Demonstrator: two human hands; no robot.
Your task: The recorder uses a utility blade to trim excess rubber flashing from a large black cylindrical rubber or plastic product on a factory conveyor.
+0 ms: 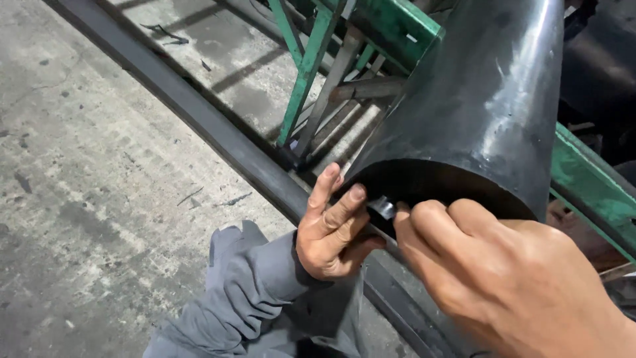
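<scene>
your right hand (510, 278) fills the near corner, knuckles up, its fingers curled tight and pinching a small dark piece (382, 208) against the lower rim of the big black pipe (483, 106). what that piece is, a scrap of trim or a small tool, you cannot tell from here; it sits right at the pipe's open mouth, between your two hands. your left hand (333, 229), coming out of a grey sleeve (252, 292), rests just beside it with the fingers half bent: the thumb and forefinger press on the rim edge, seemingly to steady the spot where the right hand works, and they are not closed around anything you can see.

the pipe lies tilted, its cut end toward you, so the inner edge is within easy reach. below your hands a dark steel rail (218, 136) runs diagonally across the concrete floor (86, 166), where a few thin black shavings lie scattered. farther off, the pipe rests on a green metal frame (311, 59), which looks to hold it off the floor so the rim can be worked all around.
</scene>
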